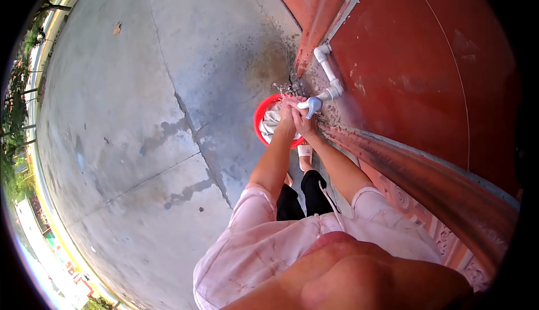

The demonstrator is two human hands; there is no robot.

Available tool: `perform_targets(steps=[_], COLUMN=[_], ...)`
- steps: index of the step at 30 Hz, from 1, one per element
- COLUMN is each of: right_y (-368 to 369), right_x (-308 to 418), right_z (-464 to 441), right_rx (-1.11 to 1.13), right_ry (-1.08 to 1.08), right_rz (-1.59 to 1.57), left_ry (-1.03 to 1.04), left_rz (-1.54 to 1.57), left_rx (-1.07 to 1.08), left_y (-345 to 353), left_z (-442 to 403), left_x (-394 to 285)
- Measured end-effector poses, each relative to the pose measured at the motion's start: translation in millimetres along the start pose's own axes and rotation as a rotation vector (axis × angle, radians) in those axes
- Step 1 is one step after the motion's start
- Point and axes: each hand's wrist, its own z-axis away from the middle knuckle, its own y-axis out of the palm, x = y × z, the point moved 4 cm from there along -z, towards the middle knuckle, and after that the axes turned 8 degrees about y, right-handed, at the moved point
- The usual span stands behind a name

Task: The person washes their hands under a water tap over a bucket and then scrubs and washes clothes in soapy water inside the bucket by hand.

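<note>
My left hand point(288, 106) and my right hand point(304, 121) meet at the mouth of a white tap point(304, 106) with a blue-grey handle point(314, 107). Water splashes around the fingers, and the spray and small size blur them. Whether anything lies between my hands I cannot make out. Just below them a red basin point(259, 120) stands on the ground, partly covered by my forearms. Pale grey-white cloth point(270, 121) lies bunched inside it.
White pipe point(331, 77) runs from the red wall point(404, 74) to the tap. A red moulded ledge point(415, 167) juts out on the right. Cracked concrete point(129, 113) with damp patches spreads leftward. My foot in a light slipper point(305, 150) stands beside the basin.
</note>
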Motion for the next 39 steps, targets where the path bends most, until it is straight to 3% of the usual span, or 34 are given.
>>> perform_targets(steps=[1,2,3,4,6,7,10,11,12,13,14,16,17,18,19,20,21,22,23,24,27,29,30,32,33,34,38,39], right_y=[-2.2,-2.3,10.9,10.7,40.2,35.5,42.8,45.2,43.9,42.0,40.7,29.6,24.9,24.2,25.2,31.7,33.7,39.4,41.7,39.8,27.7,9.7,1.7,-8.1,-14.8,-19.0,-39.4,-35.5], right_x=[5.3,10.9,-43.7,-50.0,-132.6,-116.1,-76.1,-92.6,-85.3,-79.7,-72.7,-63.7,-58.5,-57.9,-58.9,-62.7,-58.9,-59.5,-48.2,-35.0,-13.2,-3.8,-13.2,-53.8,-75.7,-58.7,-28.6,-26.9], right_z=[-3.9,-6.2,-1.5,-14.1,-9.7,-9.0,-11.4,-12.2,-10.3,-7.5,-7.4,-16.7,-20.7,-21.0,-19.1,-7.7,3.8,24.5,36.4,48.7,66.7,51.7,52.9,59.2,61.8,60.3,81.3,84.8], right_rx=[-0.016,-0.028,-0.062,0.124,0.145,0.133,0.174,0.38,0.343,0.303,0.252,0.207,0.162,0.127,0.094,0.057,0.085,0.108,0.08,0.152,0.038,0.231,0.227,0.398,0.361,0.316,0.177,0.178], right_ry=[-0.1,-0.195,-0.009,-0.215,0.595,0.882,0.997,0.785,0.794,0.778,0.747,0.474,0.299,0.18,0.125,0.219,0.605,0.992,0.951,1.023,0.989,0.539,0.553,0.655,0.652,0.644,0.975,0.974], right_rz=[0.15,0.297,0.307,0.214,-0.483,-1.126,-1.366,-1.357,-1.321,-1.234,-1.087,-0.503,-0.196,-0.025,0.041,-0.112,-0.47,-0.831,-1.198,-1.346,-1.275,0.124,0.126,0.121,-0.122,-0.366,-0.716,-0.717], left_ry=[-0.16,-0.161,-0.181,-0.202,-0.177,-0.129,-0.049,0.037,0.121,0.03,0.032,0.243,0.452,0.461,0.27,0.086,0.025,-0.021,-0.085,-0.149,-0.147,-0.091,-0.104,-0.165,-0.199,-0.176,-0.16,-0.143], left_rz=[0.1,0.099,0.033,-0.033,-0.102,-0.017,0.172,0.124,0.074,-0.076,-0.243,-0.798,-0.808,-0.708,-0.508,-0.307,-0.198,-0.153,-0.125,-0.099,-0.149,-0.171,-0.174,-0.513,-0.465,-0.498,-0.505,-0.486], left_rx=[0.116,0.106,0.101,0.094,0.073,0.035,0.054,0.145,0.232,0.157,0.092,0.022,0.044,-0.034,-0.052,-0.069,-0.097,0.022,0.06,0.097,0.034,-0.045,-0.05,-0.248,-0.154,-0.16,-0.181,-0.159], left_y=[18.0,21.0,22.0,20.1,21.0,19.5,17.0,20.6,20.9,31.1,38.8,23.7,28.7,35.9,19.8,13.0,17.5,11.3,4.1,-3.9,-17.1,-31.9,-27.9,-24.1,-31.0,-43.0,-73.8,-72.6], left_z=[21.8,29.6,30.5,32.5,53.1,57.0,63.5,63.6,62.4,68.5,82.6,76.5,86.6,94.4,84.6,81.2,88.8,81.0,69.8,65.5,71.7,69.1,78.4,100.2,102.1,104.7,114.0,119.0], left_x=[-7.1,-9.9,-10.5,-11.0,-18.1,-21.7,-22.3,-21.7,-18.5,-17.7,-18.8,-14.0,-16.2,-14.1,-3.2,-1.4,-6.9,-13.0,-20.1,-25.5,-16.4,0.0,-1.4,-21.6,-30.6,-39.4,-67.5,-72.6])
